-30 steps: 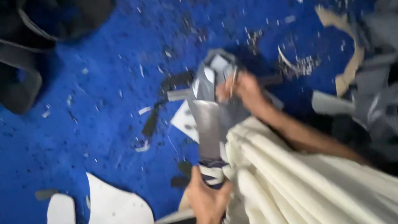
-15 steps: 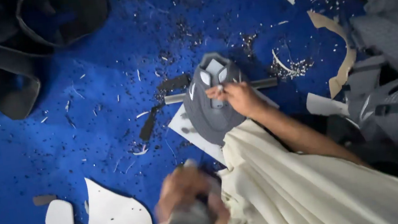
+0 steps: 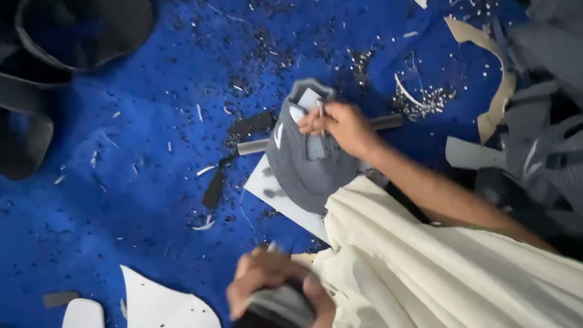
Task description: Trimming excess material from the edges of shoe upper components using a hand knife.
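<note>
Blue littered floor bears a grey curved piece (image 3: 309,165), pinched by right hand (image 3: 343,129); left hand (image 3: 277,292) grips a grey strip (image 3: 285,307).

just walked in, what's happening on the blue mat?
A person sits over a blue mat littered with offcuts. Their right hand presses on a grey cut-out piece lying on a white sheet, apparently holding a thin tool against it. Their left hand grips a grey rolled piece near the lap, beside cream cloth. White cut shapes lie at lower left.
</note>
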